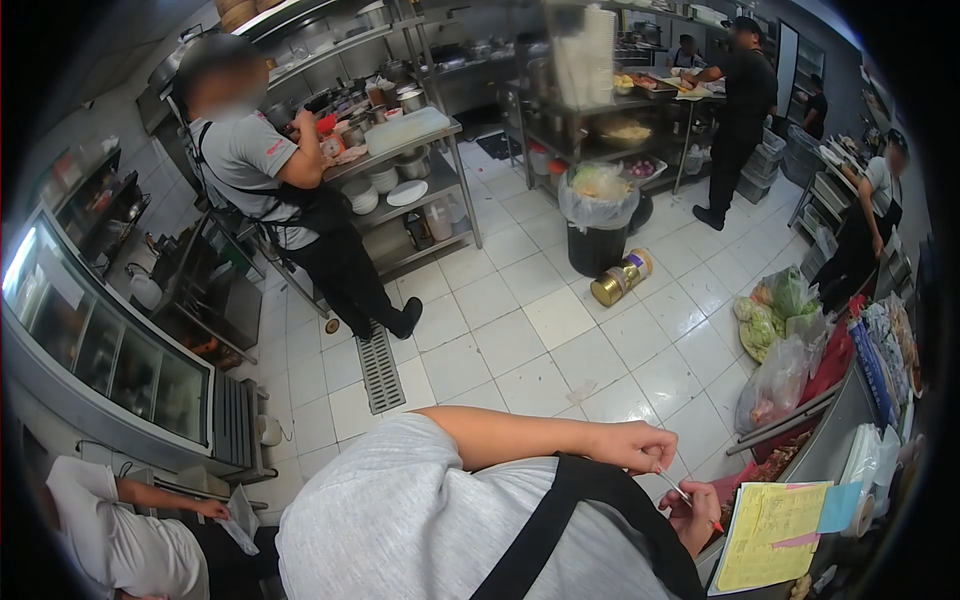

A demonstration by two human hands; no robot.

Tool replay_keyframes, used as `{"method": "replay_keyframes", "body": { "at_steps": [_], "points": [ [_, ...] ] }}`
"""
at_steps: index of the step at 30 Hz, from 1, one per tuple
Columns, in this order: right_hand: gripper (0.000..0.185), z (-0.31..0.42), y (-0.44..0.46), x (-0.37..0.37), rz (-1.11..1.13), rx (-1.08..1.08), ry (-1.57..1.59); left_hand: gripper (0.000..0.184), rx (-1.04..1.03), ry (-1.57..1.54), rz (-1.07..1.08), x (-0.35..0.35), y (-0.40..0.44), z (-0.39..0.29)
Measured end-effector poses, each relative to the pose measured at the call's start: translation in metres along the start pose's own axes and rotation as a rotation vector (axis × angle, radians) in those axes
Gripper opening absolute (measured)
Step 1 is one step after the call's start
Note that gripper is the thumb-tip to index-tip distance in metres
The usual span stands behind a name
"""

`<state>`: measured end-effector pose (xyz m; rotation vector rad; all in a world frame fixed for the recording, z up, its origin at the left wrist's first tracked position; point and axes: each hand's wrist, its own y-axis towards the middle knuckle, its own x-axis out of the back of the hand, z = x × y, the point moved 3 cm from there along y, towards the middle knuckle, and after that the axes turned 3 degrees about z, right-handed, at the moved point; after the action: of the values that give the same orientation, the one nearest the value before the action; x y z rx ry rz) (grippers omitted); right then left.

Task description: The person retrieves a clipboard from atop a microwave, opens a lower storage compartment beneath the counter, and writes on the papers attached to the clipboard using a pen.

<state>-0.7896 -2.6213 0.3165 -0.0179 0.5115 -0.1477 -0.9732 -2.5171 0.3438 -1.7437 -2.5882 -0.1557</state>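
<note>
A thin, pale pen (677,487) with red at its ends runs between my two hands. My left hand (636,446) has its fingers pinched at the pen's upper end. Lower and to the right, my right hand (697,512) is closed around the other end, where a red tip pokes out. Just beyond my right hand is a pad of yellow paper (775,530) with handwriting, with pink and blue slips at its edge. Part of my right hand's fingers is hidden.
A co-worker (270,160) stands at a steel prep table (405,135). Another person (740,110) works at the far counter. A lined bin (597,220) and a gold tin (612,287) are on the tiled floor. Bagged vegetables (780,310) lie at right; a person's arm (170,497) shows lower left.
</note>
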Motion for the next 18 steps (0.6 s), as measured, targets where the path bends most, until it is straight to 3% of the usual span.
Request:
{"method": "replay_keyframes", "body": {
  "at_steps": [3,7,13,18],
  "points": [
    [0.031,0.017,0.001,-0.018,0.068,0.161,-0.121,0.019,0.004,-0.085,0.021,-0.002,0.002,-0.011],
    [0.036,0.021,0.007,-0.031,0.159,0.209,-0.181,0.018,0.092,-0.219,-0.009,-0.009,0.005,-0.016],
    [0.044,0.027,0.011,-0.050,0.391,0.331,-0.172,0.020,-0.197,-0.375,-0.161,-0.003,0.015,-0.022],
    [0.050,0.034,0.012,-0.052,0.498,0.467,-0.165,0.017,-0.100,-0.367,-0.025,-0.003,0.015,-0.049]
  ]
}}
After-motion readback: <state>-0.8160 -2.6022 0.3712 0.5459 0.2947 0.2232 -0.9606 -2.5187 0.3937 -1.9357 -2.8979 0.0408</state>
